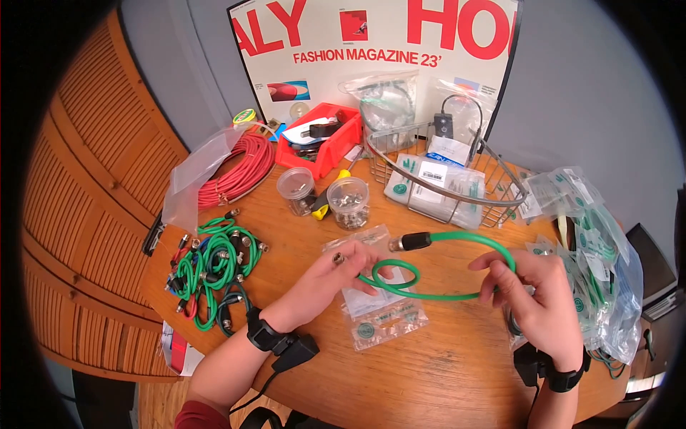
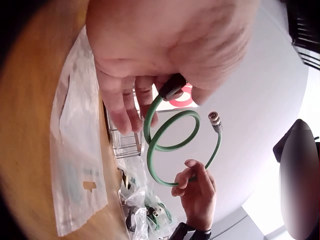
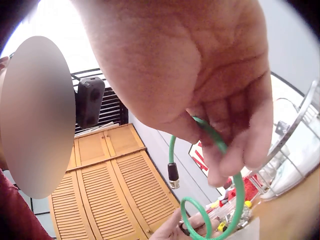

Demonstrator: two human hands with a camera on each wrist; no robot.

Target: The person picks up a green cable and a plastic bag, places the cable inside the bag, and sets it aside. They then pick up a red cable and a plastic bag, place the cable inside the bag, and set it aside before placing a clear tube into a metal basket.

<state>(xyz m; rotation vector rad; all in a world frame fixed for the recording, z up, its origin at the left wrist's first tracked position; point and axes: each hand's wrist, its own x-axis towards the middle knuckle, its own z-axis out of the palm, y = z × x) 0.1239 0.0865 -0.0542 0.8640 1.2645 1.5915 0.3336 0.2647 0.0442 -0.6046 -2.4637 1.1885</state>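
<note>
Broadly, a round wooden worktop point(image 1: 443, 365) fills the view, backed by a fashion magazine poster point(image 1: 371, 43) against a grey wall. On its far side, a wire basket point(image 1: 500, 196) holds bagged parts. A coil of red cable point(image 1: 239, 168) lies far left, beside a red parts bin point(image 1: 336, 146). A tangle of green cables point(image 1: 214, 268) sits at the left edge, and a heap of clear bagged cables point(image 1: 593, 250) is at the right. Two small clear jars point(image 1: 348, 201) of metal fittings stand near the middle. An empty clear plastic bag point(image 1: 375, 314) lies flat under my hands.

I hold one short green cable point(image 1: 443, 243) above that bag, between both hands. My left hand point(image 1: 336, 275) has its fingers curled around one connector end, where the cable forms a small loop. My right hand point(image 1: 539, 293) pinches the cable further along its arc, fingers closed on it. The other black and silver connector point(image 1: 413, 242) hangs free in the air between my hands.

To coil it neatly, I judge that each turn should match the small loop, with the free connector kept from swinging and the cable never bent sharply near the plugs.
</note>
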